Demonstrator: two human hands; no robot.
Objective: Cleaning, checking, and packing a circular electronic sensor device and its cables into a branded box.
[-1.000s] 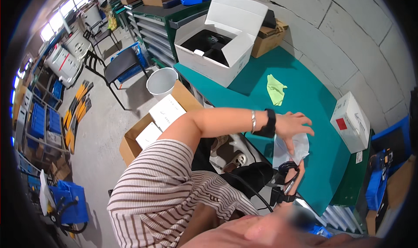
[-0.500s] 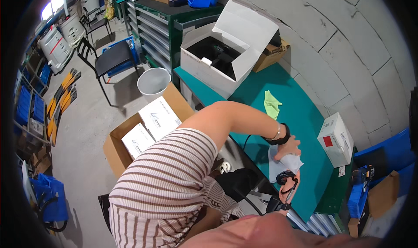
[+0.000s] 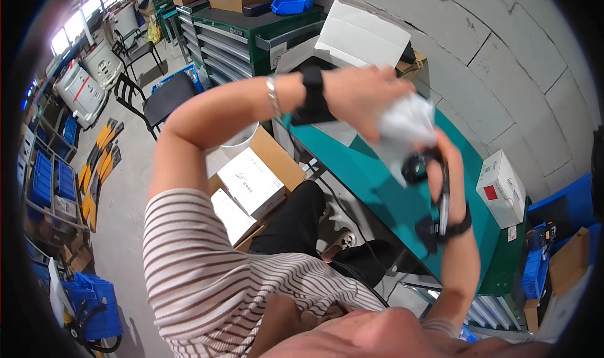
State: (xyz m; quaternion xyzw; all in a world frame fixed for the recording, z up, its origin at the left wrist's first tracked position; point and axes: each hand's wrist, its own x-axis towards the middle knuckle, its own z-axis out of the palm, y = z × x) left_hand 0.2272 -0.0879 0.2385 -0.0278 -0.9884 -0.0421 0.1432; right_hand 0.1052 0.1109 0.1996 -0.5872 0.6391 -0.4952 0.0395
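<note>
My left hand is raised over the green work table, fingers closed round a crumpled whitish plastic bag. Motion smears the bag, so its contents cannot be made out. Just to the right, my right hand is closed around a coiled black cable at the bag's lower edge. A black strap circles my left wrist. Another dark strap with a small black device sits at my right wrist.
The green tabletop lies beneath both hands. Behind my left hand stands an open white box; a small white box stands at the table's right. White boxes fill a carton by my left knee. A chair stands farther left.
Both hands have risen from the tabletop toward the far side, carrying the bag and cable. My left elbow has swung left, and the green cloth is now out of sight.
</note>
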